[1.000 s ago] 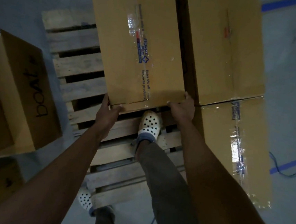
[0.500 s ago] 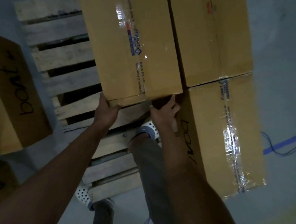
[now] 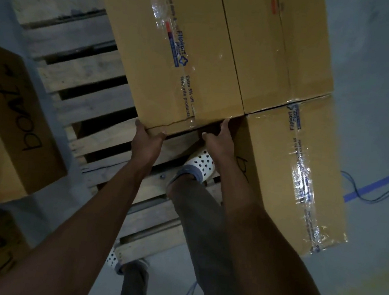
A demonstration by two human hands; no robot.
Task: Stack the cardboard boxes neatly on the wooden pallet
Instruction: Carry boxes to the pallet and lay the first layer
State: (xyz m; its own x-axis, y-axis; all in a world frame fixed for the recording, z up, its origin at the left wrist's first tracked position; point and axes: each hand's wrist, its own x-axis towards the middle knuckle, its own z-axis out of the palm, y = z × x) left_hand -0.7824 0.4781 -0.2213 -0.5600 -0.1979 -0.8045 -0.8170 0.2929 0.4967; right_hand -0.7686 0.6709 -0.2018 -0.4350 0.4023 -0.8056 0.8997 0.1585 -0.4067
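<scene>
Left hand (image 3: 148, 140) and right hand (image 3: 218, 140) curled round box (image 3: 173, 57) near edge, over pallet (image 3: 84, 72); I judge the low grip lets it seat flush beside neighbour box (image 3: 281, 48).

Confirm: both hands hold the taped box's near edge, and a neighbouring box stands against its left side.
No. In the head view the left hand and right hand hold the taped box by its near edge, but the neighbouring box stands against its right side.
</scene>
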